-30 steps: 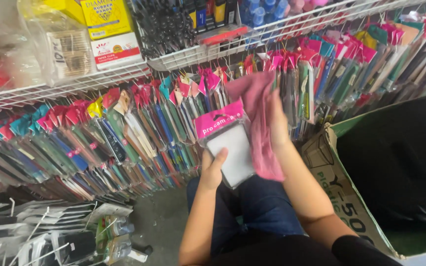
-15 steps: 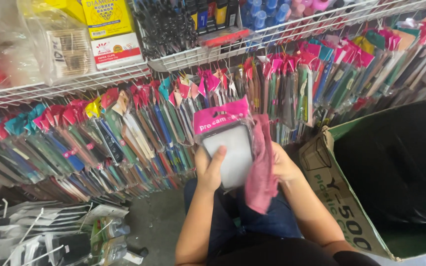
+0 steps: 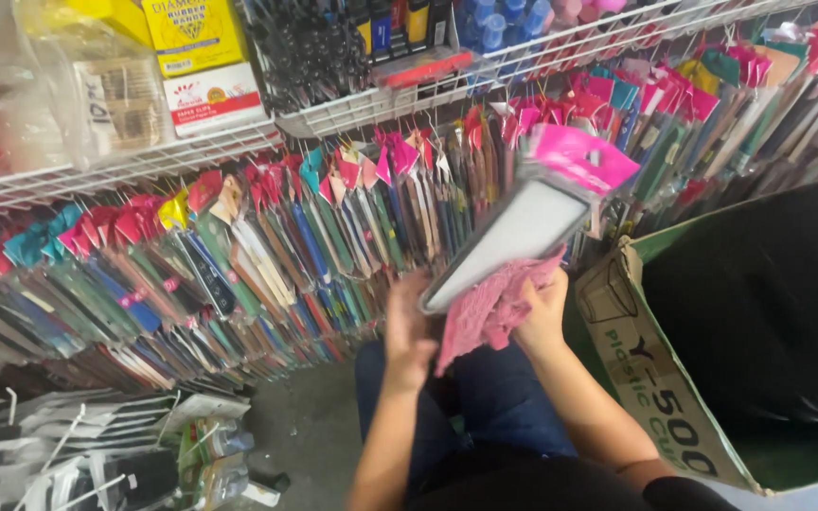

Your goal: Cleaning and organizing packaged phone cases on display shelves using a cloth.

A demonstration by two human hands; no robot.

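White wire shelf (image 3: 144, 161) carries yellow boxes (image 3: 191, 33).

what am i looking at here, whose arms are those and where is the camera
The camera sits on a person's head and looks down, so the two bare arms are their own. The left hand grips the lower end of a flat clear packet with a pink header card, tilted up to the right. The right hand presses a pink cloth against its underside. Behind hang rows of packaged goods under a white wire shelf. A cardboard box stands on the right.
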